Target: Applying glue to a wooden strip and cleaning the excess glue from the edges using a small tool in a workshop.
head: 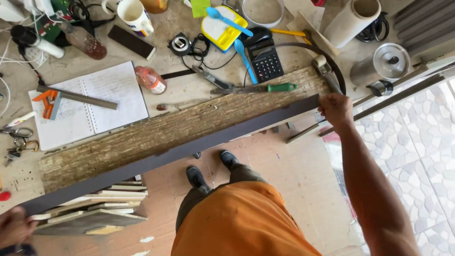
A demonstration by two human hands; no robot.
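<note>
A long dark grey flat bar [175, 154] runs slantwise along the front edge of a rough wooden workbench [156, 132]. My right hand [335, 108] grips its far right end. My left hand [15, 226], at the bottom left corner, holds the near left end. The bar lies just in front of the bench's worn edge, above the floor. My orange shirt and black shoes show below it.
On the bench lie an open spiral notebook [95, 102], a metal ruler [78, 97], a green-handled tool [265, 88], a calculator [265, 61], a tape measure [180, 45], bottles and a mug [134, 15]. Stacked wood offcuts [99, 208] sit under the bench. A steel pot [386, 64] stands at the right.
</note>
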